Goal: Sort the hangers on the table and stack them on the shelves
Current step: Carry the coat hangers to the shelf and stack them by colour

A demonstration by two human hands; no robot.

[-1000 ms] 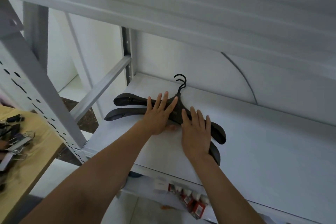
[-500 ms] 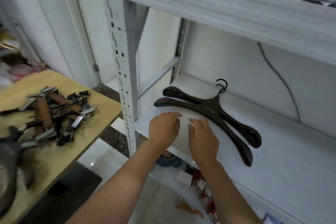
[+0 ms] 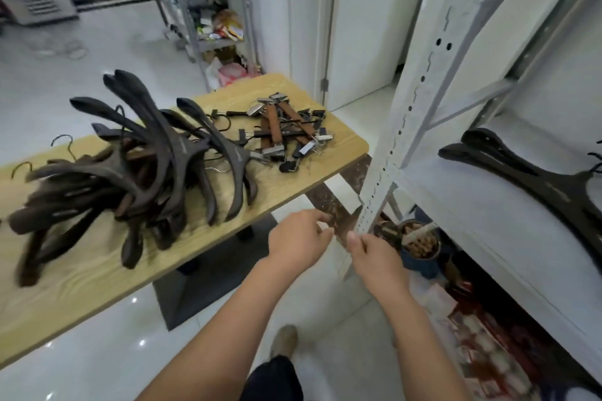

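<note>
I am holding both my hands in the air in front of me, between the table (image 3: 293, 185) and the shelf rack, above the shiny white floor (image 3: 97, 368). My left hand (image 3: 298, 239) is hovering just off the near right edge of the table, with its fingers loosely curled and gripping nothing. My right hand (image 3: 378, 257) is hovering close to it, just beside the bottom part of the white post (image 3: 413, 107) of the rack. Its fingers are also loosely bent, and nothing is sitting in it. The two hands are near each other but are not touching. On the left part of the table a big pile of dark wooden hangers (image 3: 136, 172) is lying tangled, with the arms pointing in many directions and some thin hooks sticking out. Toward the far right corner of the table a smaller heap of clip hangers (image 3: 286, 130) is lying, brown bars with metal clips. On the shelf (image 3: 472, 205) at my right, two dark hangers (image 3: 527, 172) are lying flat, one partly over the other, with their arms pointing toward the post. The edge of the view is cutting off their right side. Under this shelf a round blue pot (image 3: 420, 257) is standing, and its contents are too blurred to tell. Between my arms, the tip of my shoe (image 3: 284, 340) is showing on the floor.
</note>
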